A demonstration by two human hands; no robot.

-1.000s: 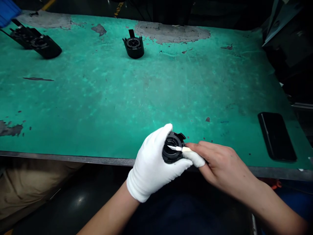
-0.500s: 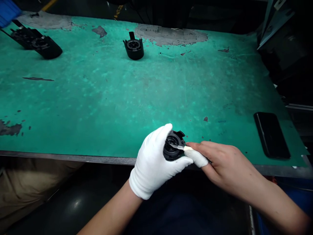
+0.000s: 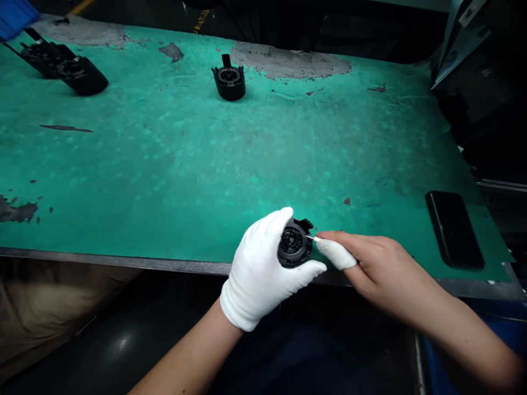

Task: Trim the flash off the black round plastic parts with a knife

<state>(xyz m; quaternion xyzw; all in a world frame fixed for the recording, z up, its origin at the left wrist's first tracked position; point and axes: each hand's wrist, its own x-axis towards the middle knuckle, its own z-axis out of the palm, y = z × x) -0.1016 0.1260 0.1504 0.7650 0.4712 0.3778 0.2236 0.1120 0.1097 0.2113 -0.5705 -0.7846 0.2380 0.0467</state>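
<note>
Fingers of our left hand [image 3: 257, 269], in a white glove, curl partly open around a black round part [image 3: 293, 245], thumb on its near side and the others along its far side. The part sits inside that curve, its ringed face toward us, above the near edge of the green counter [image 3: 197, 164]; we cannot tell whether it touches the surface. On our right hand [image 3: 368, 260], thumb and forefinger pinch together on a slim blade [image 3: 312, 238], its tip at the part's right rim; a white cover [image 3: 336, 254] sheathes the thumb. Well beyond our fingers and a little left, a black housing [image 3: 230, 85] stands upright, its tab raised. Farther left of them, more black housings [image 3: 84, 77] lie near a blue object [image 3: 16, 19]. Right of our fingers lies a dark phone-like slab [image 3: 455, 230].
</note>
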